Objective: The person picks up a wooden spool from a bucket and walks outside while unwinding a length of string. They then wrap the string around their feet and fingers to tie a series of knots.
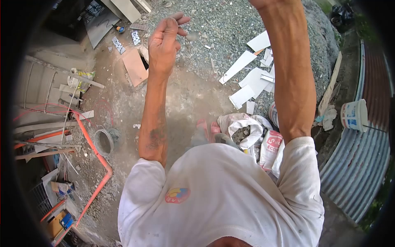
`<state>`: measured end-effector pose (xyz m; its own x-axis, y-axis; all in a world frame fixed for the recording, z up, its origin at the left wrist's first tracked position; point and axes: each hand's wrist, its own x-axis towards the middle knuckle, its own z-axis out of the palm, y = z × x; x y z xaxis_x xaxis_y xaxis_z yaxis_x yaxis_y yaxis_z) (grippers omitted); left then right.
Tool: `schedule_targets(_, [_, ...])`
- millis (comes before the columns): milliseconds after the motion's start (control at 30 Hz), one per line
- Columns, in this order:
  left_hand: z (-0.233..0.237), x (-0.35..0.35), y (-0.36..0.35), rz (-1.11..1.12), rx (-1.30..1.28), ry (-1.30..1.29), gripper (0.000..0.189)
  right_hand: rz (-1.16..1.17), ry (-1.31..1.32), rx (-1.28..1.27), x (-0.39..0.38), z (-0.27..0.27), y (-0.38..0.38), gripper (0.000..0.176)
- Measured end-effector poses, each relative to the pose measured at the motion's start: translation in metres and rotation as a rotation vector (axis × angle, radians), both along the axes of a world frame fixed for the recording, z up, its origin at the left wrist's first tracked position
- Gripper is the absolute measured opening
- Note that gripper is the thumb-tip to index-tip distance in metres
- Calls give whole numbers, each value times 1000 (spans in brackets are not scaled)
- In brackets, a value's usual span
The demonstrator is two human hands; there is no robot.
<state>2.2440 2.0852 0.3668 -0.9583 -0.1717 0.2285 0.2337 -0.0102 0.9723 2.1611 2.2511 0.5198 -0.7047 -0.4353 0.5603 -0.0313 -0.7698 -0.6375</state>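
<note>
My left hand is raised at the upper left of centre, above the ground. Its fingers are loosely bent with gaps between them, and nothing shows in them. A small blurred grey spot lies just right of the fingertips. My right arm reaches up to the top edge; only the base of my right hand shows, and its fingers are cut off. Below my left hand is a pinkish board. White board pieces lie on the gravel between my arms.
Sacks, one holding rubble, stand near my feet in pink slippers. A round bucket and orange pipe are at left. At right are a white bucket and corrugated metal sheets.
</note>
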Motion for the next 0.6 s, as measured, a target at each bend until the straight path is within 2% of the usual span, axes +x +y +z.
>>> schedule_targets(33, [32, -6, 14, 17, 12, 60, 50, -31, -36, -2, 6, 18, -4, 30])
schedule_targets(100, [73, -13, 31, 18, 44, 145, 52, -288, -85, 197, 18, 24, -2, 25])
schedule_targets(133, [90, -14, 46, 52, 162, 258, 48, -183, -98, 63, 16, 30, -3, 22])
schedule_targets(200, [92, -12, 56, -6, 249, 260, 42, -211, -165, 70, 28, 41, 5, 22])
schedule_targets(267, [90, -1, 76, -83, 372, 127, 25, -199, -216, 71, 28, 42, 14, 21])
schedule_targets(367, [54, 21, 81, -212, 264, 33, 17, -223, -245, 110, 19, 24, 26, 21])
schedule_targets(433, [32, 35, 83, -124, 165, -16, 16, -256, -258, 162, 16, 9, 40, 21])
schedule_targets(533, [17, 66, 96, -144, -101, -55, 17, -451, -224, 244, 11, -7, 58, 21])
schedule_targets(600, [16, 84, 102, -227, -274, -31, 17, -732, -95, 414, -8, -29, 73, 24])
